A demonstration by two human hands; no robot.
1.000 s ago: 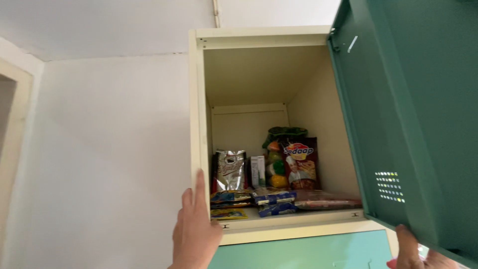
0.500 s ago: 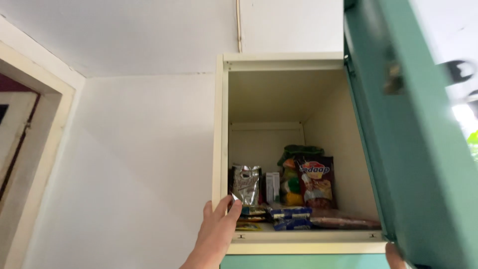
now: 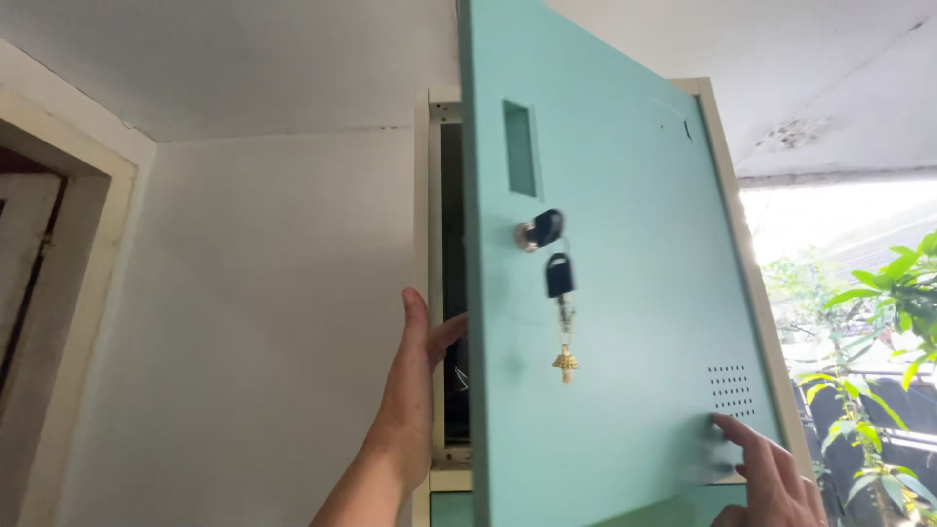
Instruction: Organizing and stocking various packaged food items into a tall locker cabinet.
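Note:
A teal metal locker door [image 3: 615,293] is swung nearly closed over the cream locker frame [image 3: 426,244]. A black-headed key [image 3: 542,230] sits in its lock, with a second key and a small gold charm [image 3: 563,362] hanging below. My right hand [image 3: 771,473] presses its fingertips on the door's lower right, by the vent holes [image 3: 730,388]. My left hand [image 3: 415,376] rests flat on the frame's left edge, thumb at the gap. Only a dark sliver of the inside shows; the food packets are hidden.
A white wall [image 3: 264,312] lies to the left, with a door frame [image 3: 59,293] at the far left. Another teal door [image 3: 444,509] sits below. Green plants [image 3: 878,361] and bright daylight are at the right.
The door has swung from wide open to almost closed, hiding the packets. My right hand moved from the door's bottom edge onto its front face. My left hand stayed at the frame.

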